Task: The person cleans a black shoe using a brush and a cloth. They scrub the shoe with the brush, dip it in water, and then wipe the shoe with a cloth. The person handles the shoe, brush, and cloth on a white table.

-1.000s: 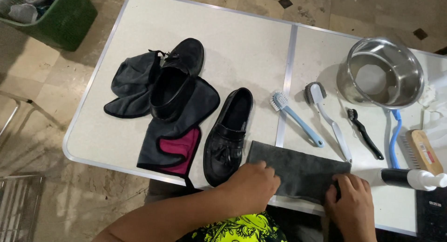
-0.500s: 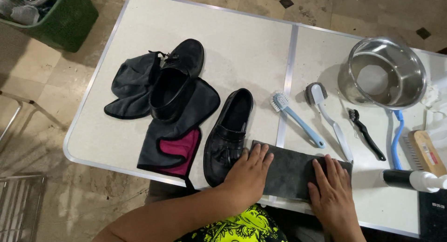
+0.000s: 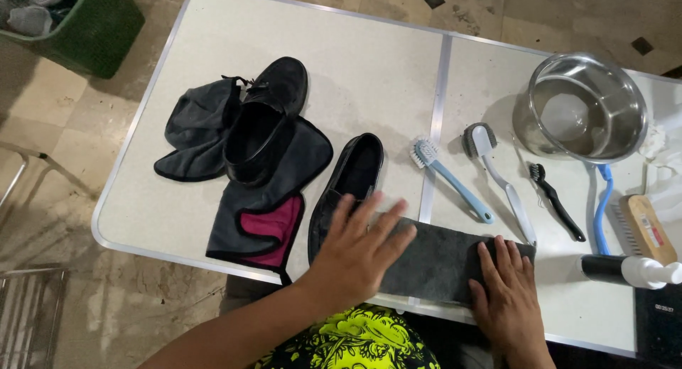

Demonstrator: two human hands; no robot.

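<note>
Both hands, left hand [image 3: 359,245] and right hand [image 3: 506,289], press flat and spread on the grey cloth [image 3: 440,259], holding nothing, and the left could nudge the shoe [image 3: 346,186] just beside it.

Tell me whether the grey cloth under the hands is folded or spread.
Folded: the grey cloth lies as a narrow band, pressed flat by left hand and right hand.

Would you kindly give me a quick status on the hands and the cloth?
Left hand and right hand both flat, fingers spread, on the folded grey cloth at the table's near edge. Black shoe touching the cloth's left end; brushes beyond.
</note>
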